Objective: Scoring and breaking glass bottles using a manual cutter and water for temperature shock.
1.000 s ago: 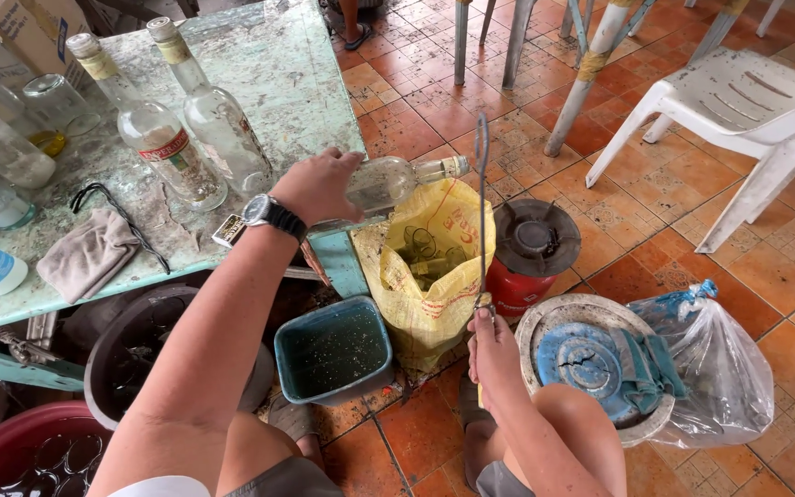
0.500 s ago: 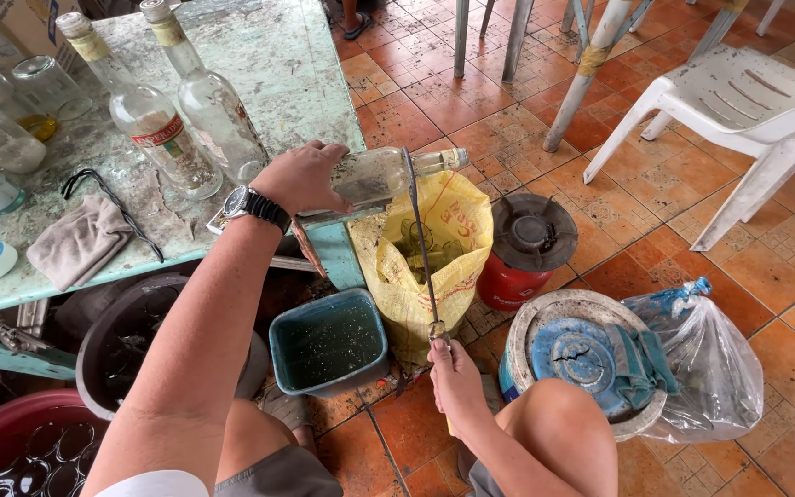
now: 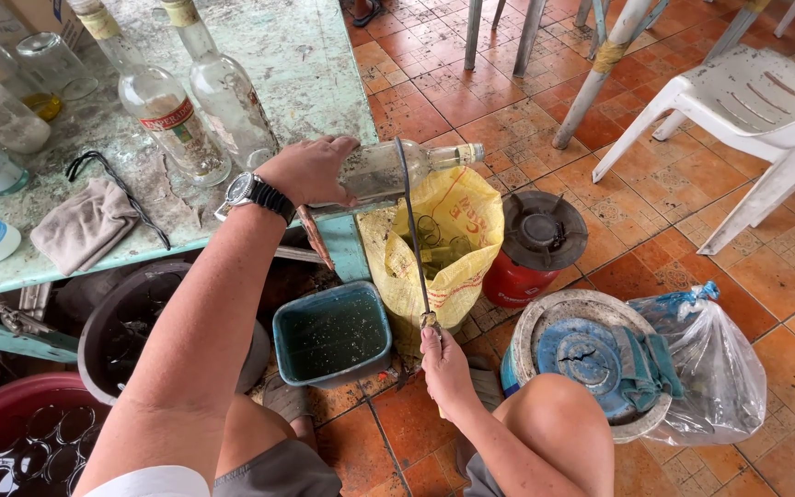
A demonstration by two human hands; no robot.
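The left hand (image 3: 310,170) is clamped around the body of a clear glass bottle (image 3: 388,168) lying on its side at the desk (image 3: 296,64) corner, neck poking out toward three o'clock over a yellow sack (image 3: 453,267). Glass like that looks rigid, smooth and breakable, probably light since it seems empty, so the wide body is the safe place to grip, just where the palm sits. The right hand (image 3: 445,368) is closed around the bottom end of a thin metal rod (image 3: 411,225), which rises toward twelve o'clock and crosses the bottle at its shoulder; the rod reads as stiff and narrow, best held low at its handle. So the bottle lies at about eleven o'clock from the right hand, and a teal tub (image 3: 333,336) sits on the floor between them.
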